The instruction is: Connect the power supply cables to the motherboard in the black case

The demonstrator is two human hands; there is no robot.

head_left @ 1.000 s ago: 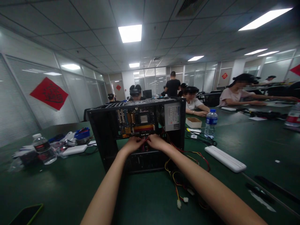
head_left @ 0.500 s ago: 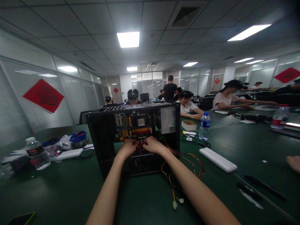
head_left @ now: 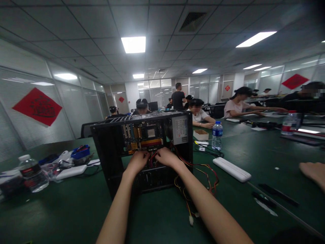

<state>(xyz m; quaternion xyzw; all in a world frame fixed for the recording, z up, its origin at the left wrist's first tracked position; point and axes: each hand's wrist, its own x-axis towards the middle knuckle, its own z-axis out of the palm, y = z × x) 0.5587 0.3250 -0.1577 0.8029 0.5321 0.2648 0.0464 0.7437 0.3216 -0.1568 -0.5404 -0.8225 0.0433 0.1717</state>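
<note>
A black computer case (head_left: pixel 103 154) lies open toward me on the green table (head_left: pixel 63 210). Inside it are a motherboard (head_left: pixel 142 133) and a power supply (head_left: pixel 180 130) with a white label. Both my hands reach in below the board. My left hand (head_left: pixel 139 161) has its fingers curled beside a bundle of red and dark cables (head_left: pixel 152 158). My right hand (head_left: pixel 165 156) closes on the same bundle from the other side. The fingertips of both are partly hidden, so the exact grip is hard to see. Loose yellow and red power leads (head_left: pixel 212 173) hang out at the right, ending in a white connector (head_left: pixel 191 221).
Right of the case are a water bottle (head_left: pixel 217 135), a small box (head_left: pixel 201 135), a white power strip (head_left: pixel 232 169) and dark tools (head_left: pixel 279 195). Another person's hand (head_left: pixel 313 172) rests at the right edge. On the left stand another bottle (head_left: pixel 32 173) and a blue tray (head_left: pixel 80 152).
The view has turned slightly to the right, shifting the surroundings leftward. Both hands stay at the cables inside the case, almost unmoved.
</note>
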